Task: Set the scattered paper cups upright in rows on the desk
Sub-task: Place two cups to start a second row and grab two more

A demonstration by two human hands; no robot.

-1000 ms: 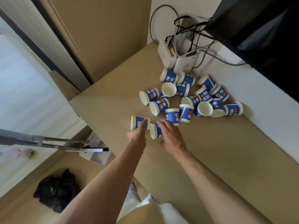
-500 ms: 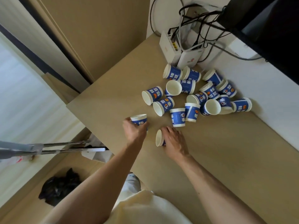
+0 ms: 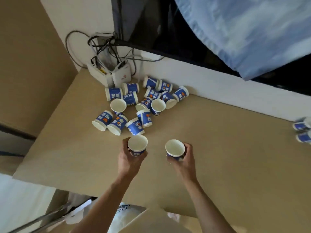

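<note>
We begin with the left grip (image 3: 130, 158), which is curled round the lower wall of a blue-and-white paper cup (image 3: 137, 146), thumb on one side and fingers on the other. The cup is mouth up, its white inside facing us. The right grip (image 3: 186, 158) holds a second cup (image 3: 175, 149) in much the same way, with fingers wrapped round its right side. That cup is also mouth up and leans a little to the left. The two held cups are near each other but apart, and bare table (image 3: 227, 148) shows between them. We cannot tell whether either base touches the table or hangs just above it.

Just beyond the left grip lies the pile of cups (image 3: 143, 115), spreading back toward the white wall (image 3: 235, 88). Most lie on their sides, and several touch one another. The nearest ones have their rims turned toward us. We see two that are mouth up: a left upright cup (image 3: 118, 105) and a middle upright cup (image 3: 158, 105).

In the table's far corner two white boxes (image 3: 117, 76) stand against the wall, with tangled dark cables (image 3: 104, 46) above them. A dark screen (image 3: 168, 31) sits above the wall, and a pale blue cloth (image 3: 252, 31) fills the top right. At the right edge we see a few more blue edge cups (image 3: 303, 132), too blurred to tell how they stand.
</note>
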